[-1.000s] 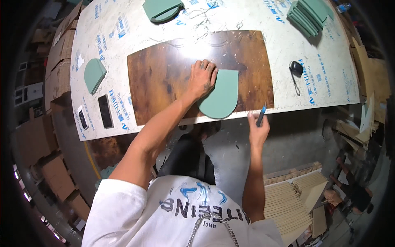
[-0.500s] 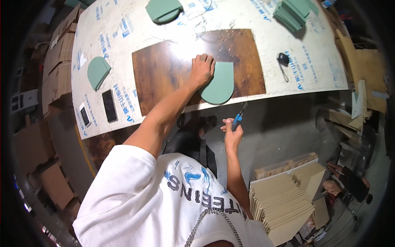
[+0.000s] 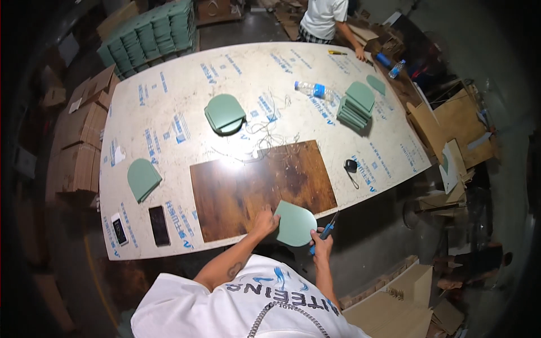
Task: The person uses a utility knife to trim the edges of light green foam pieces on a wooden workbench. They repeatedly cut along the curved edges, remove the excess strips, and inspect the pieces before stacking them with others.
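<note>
A flat green panel [image 3: 296, 224], straight at one end and rounded at the other, is held up by the table's near edge. My left hand [image 3: 265, 222] is closed on its left edge, above the near side of the brown wood-grain board [image 3: 262, 188]. At the panel's rounded right end, the thumb of my right hand [image 3: 321, 245] presses on it. That same hand is closed round a blue-handled utility knife [image 3: 325, 234], whose thin blade points up and away from me.
On the white table [image 3: 186, 96] lie stacks of green panels [image 3: 224, 114], more at left [image 3: 143, 179] and right, two phones [image 3: 159, 225], a plastic bottle [image 3: 314, 90] and a black strapped object [image 3: 350, 165]. A co-worker [image 3: 324, 19] stands at the far edge.
The panel has come off the board toward me, turned so its rounded end faces right. My right hand has reached it, knife still held. The view has tilted up, showing the table's far side.
</note>
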Demonstrator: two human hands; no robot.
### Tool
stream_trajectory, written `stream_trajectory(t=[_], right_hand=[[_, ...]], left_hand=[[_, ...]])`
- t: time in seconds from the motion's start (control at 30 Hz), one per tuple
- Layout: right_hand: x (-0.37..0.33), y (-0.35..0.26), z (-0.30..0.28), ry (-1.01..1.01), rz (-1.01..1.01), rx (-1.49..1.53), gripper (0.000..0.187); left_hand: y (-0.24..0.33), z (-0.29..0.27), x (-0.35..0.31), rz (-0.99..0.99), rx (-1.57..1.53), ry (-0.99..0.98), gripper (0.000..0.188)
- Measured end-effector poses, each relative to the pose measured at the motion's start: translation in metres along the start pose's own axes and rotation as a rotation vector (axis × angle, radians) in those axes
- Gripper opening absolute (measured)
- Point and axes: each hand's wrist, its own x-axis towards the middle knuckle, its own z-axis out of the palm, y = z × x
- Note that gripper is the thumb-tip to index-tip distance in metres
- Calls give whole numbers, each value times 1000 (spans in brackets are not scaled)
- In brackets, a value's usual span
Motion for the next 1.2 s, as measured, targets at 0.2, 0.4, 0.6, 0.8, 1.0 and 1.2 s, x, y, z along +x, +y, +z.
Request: stream_trajectory(t=[0.2, 0.4, 0.6, 0.8, 1.0, 1.2], right_hand=[[-7, -98, 2, -311, -259, -333, 31], [-13, -167, 3, -291, -284, -86, 28], [-1, -196, 9, -197, -327, 263, 40], [-28, -219, 26, -295, -373, 265, 59], [-20, -208, 46, -199, -325, 132, 34], [13, -153, 108, -13, -816, -836, 28]], left_hand=[[35, -73, 22, 449, -310, -176, 57], [68, -145, 33, 217, -501, -668, 38], [110, -185, -4, 48, -898, -665, 37], [145, -208, -21, 113, -1156, -538, 55], [119, -188, 8, 154, -948, -505, 68], [54, -98, 69, -176, -1218, -451, 77]])
